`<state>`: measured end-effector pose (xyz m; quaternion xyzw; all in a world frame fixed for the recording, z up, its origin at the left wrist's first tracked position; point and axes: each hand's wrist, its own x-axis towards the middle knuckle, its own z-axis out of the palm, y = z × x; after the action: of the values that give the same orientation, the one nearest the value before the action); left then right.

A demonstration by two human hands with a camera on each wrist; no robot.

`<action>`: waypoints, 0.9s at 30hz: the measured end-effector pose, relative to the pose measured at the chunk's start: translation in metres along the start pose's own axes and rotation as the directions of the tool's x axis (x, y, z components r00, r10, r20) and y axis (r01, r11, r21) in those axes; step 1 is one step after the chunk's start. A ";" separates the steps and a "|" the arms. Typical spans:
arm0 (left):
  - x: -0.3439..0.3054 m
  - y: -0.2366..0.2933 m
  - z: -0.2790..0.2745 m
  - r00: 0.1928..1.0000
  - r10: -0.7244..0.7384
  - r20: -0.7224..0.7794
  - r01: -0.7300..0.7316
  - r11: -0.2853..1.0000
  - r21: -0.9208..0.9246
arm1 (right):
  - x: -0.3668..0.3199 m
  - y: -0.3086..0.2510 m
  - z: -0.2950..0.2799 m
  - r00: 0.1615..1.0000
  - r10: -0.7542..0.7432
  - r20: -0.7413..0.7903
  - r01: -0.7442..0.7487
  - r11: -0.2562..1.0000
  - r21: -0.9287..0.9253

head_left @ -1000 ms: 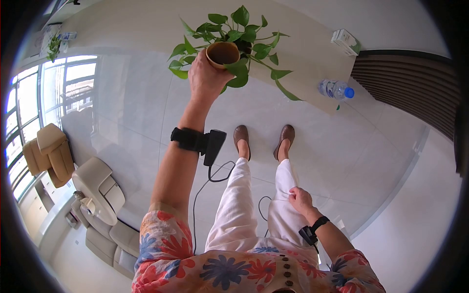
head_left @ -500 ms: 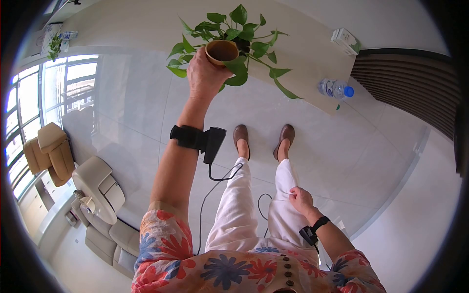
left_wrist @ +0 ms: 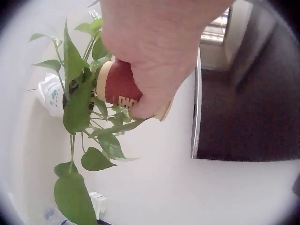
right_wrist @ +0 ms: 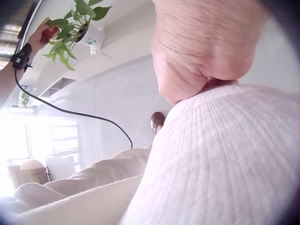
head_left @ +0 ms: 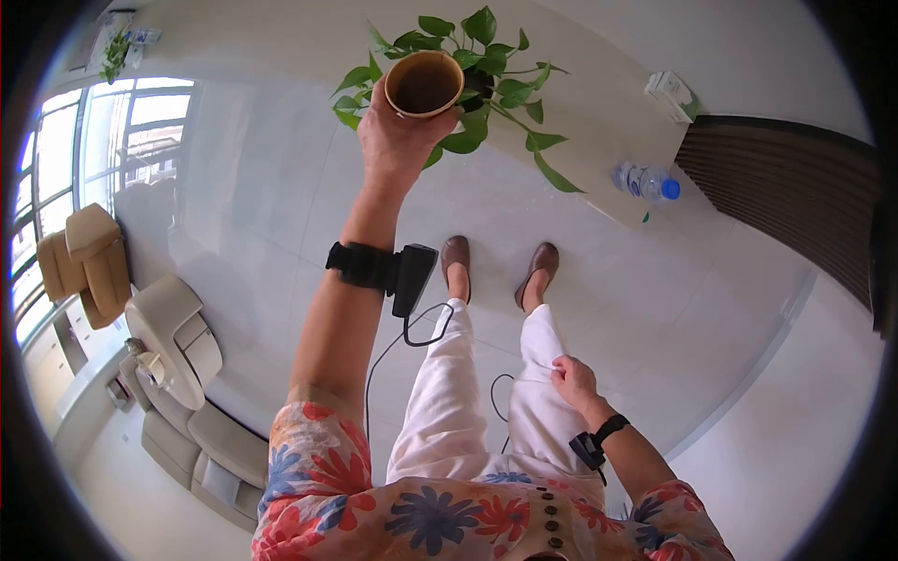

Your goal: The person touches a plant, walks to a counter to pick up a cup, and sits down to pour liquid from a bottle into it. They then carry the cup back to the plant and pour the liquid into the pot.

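Observation:
My left hand [head_left: 398, 140] grips a red paper cup [left_wrist: 123, 84] with a tan rim, fingers and thumb wrapped round it. In the head view the mouth of the cup [head_left: 424, 84] faces the camera, beside the leaves of a trailing green plant [head_left: 482, 126]. The right wrist view shows the plant's white pot [right_wrist: 92, 38], with the cup close to its leaves. Whether the cup holds anything is unclear. Down at the leg, my right hand [head_left: 575, 381] pinches the cloth of the white trousers [right_wrist: 225, 154], its fingertips mostly hidden there.
A blue-capped bottle [head_left: 645, 181] and a white box [head_left: 672, 96] stand on the pale counter [head_left: 599, 140] to the right of the plant. A dark slatted panel [head_left: 776, 178] lies beyond. Chairs and a sofa [head_left: 178, 449] are at far left; a cable [head_left: 372, 374] hangs from the left wrist.
The cup has risen slightly, and its mouth shows wider and rounder to the head camera. The head view has shifted a little. My right hand stays on the trouser leg.

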<state>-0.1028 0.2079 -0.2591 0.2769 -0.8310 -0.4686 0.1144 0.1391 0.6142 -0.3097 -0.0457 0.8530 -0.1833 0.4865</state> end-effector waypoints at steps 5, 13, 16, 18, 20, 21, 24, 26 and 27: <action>-0.020 0.003 -0.024 0.997 -0.012 -0.078 -0.014 0.947 -0.320 | 0.014 0.005 -0.023 0.997 -0.081 0.003 0.081 0.993 -0.084; -0.075 0.001 -0.117 0.974 -0.061 -0.216 -0.065 0.845 -0.531 | 0.037 -0.022 -0.064 0.966 -0.015 0.258 0.112 0.925 -0.364; -0.087 -0.028 -0.158 0.962 -0.081 -0.262 -0.066 0.858 -0.510 | 0.041 -0.040 -0.062 0.958 -0.036 0.283 0.140 0.924 -0.355; -0.091 -0.046 -0.189 0.964 -0.099 -0.248 -0.037 0.870 -0.493 | 0.044 -0.061 -0.054 0.955 -0.042 0.294 0.156 0.913 -0.377; -0.091 -0.067 -0.221 0.960 -0.172 -0.219 0.032 0.850 -0.526 | 0.044 -0.090 -0.043 0.955 -0.054 0.291 0.172 0.901 -0.399; -0.088 -0.079 -0.239 0.967 -0.128 -0.218 -0.002 0.857 -0.516 | 0.045 -0.110 -0.035 0.953 -0.057 0.297 0.181 0.893 -0.411; -0.081 -0.111 -0.294 0.959 -0.239 -0.151 0.102 0.790 -0.605 | 0.061 -0.169 -0.010 0.947 -0.138 0.290 0.267 0.839 -0.474; -0.067 -0.136 -0.353 0.961 -0.178 -0.214 0.055 0.875 -0.480 | 0.093 -0.252 0.017 0.915 -0.268 0.301 0.391 0.770 -0.504; -0.054 -0.139 -0.373 0.958 -0.198 -0.209 0.084 0.886 -0.456 | 0.098 -0.287 0.018 0.920 -0.264 0.289 0.377 0.797 -0.471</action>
<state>0.1588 -0.0853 -0.1732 0.3605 -0.6590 -0.6137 0.2431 0.0741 0.3174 -0.2953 -0.3384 0.7942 -0.0212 0.5043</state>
